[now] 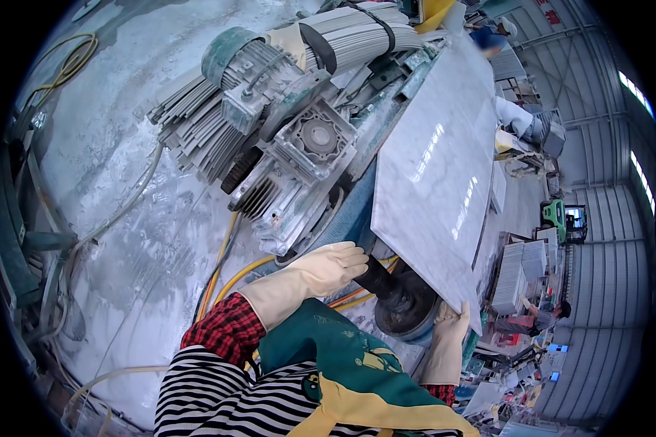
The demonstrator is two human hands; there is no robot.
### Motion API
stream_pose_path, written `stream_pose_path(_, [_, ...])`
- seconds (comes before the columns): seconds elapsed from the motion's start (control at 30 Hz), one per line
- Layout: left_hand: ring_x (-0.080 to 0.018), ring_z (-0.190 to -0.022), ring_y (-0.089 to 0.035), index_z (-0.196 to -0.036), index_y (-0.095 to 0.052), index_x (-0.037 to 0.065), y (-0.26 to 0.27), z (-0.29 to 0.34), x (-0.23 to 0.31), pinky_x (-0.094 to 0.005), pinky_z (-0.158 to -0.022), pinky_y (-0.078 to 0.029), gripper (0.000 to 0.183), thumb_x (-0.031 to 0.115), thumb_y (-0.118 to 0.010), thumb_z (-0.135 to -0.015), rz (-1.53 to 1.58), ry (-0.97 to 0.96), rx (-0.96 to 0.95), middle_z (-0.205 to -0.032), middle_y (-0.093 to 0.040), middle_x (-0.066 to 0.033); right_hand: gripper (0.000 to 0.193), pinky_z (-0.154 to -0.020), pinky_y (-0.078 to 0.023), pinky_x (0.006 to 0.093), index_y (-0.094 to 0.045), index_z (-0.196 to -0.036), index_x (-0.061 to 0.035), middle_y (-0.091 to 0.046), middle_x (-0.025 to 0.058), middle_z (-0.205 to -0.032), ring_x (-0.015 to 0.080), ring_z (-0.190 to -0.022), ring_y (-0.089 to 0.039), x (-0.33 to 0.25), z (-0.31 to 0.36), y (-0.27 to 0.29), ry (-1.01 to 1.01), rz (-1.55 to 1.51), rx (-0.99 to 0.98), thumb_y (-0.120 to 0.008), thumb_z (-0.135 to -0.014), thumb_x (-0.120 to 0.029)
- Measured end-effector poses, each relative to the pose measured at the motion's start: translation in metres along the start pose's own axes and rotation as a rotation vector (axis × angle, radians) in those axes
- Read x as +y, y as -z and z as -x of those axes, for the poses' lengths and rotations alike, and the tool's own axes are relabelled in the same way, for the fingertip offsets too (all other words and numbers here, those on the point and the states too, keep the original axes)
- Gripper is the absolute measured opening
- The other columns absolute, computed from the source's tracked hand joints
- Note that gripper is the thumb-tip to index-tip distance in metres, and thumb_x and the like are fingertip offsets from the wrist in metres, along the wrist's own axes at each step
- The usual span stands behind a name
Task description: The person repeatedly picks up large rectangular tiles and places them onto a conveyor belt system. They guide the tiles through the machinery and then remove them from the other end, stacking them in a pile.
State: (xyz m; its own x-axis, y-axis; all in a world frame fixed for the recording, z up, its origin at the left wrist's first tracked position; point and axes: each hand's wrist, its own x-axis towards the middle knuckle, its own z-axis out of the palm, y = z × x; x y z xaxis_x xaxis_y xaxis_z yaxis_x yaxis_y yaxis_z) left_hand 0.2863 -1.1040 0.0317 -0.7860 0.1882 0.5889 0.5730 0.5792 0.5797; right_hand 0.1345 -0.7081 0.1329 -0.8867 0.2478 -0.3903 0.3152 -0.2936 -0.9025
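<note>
My left hand (326,271), in a cream rubber glove, is open. Its fingers stretch out flat, close together, at the end of a black ribbed cylinder (375,277); whether they press on it I cannot tell. My right hand (448,331), gloved alike, grips the near lower edge of a pale grey-veined marble slab (434,164), fingertips showing over the edge. The polished slab slants along a machine with a blue belt (350,215). Below the black cylinder is a round dark wheel-like part (408,309), between my hands.
A dusty motor (244,65) and gearbox (317,138) stand left of the slab. Stacked pale strips (197,124) lie behind them. Yellow hoses (237,277) cross the wet floor. Other people (536,318) work at the right, near a green forklift (554,218) and stacked slabs (508,277).
</note>
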Motion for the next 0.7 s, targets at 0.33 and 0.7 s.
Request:
stream_pose_path(0.33, [-0.0341, -0.145, -0.044, -0.154, -0.037, -0.001, 0.009, -0.033, 0.062, -0.0441, -0.120, -0.037, 0.075, 0.029, -0.072, -0.095, 1.070, 0.572, 0.175, -0.150, -0.050, -0.0226, 0.049, -0.099, -0.061, 0.0440, -0.054, -0.142, -0.0012, -0.065, 0.0172, -0.138, 0.0319, -0.121, -0.067, 0.013, 0.020, -0.012, 0.017, -0.126, -0.059, -0.059, -0.104, -0.033])
stream_pose_path(0.7, [-0.0327, -0.136, -0.055, -0.145, -0.041, -0.006, -0.007, -0.018, 0.076, -0.0441, -0.116, -0.044, 0.054, 0.029, -0.058, -0.107, 1.420, 1.077, 0.601, -0.149, -0.047, -0.0229, 0.043, -0.107, -0.055, 0.0480, -0.053, -0.139, 0.0013, -0.064, 0.0177, -0.139, 0.0324, -0.124, -0.065, 0.104, 0.027, 0.015, -0.250, -0.325, -0.114, -0.061, -0.106, -0.024])
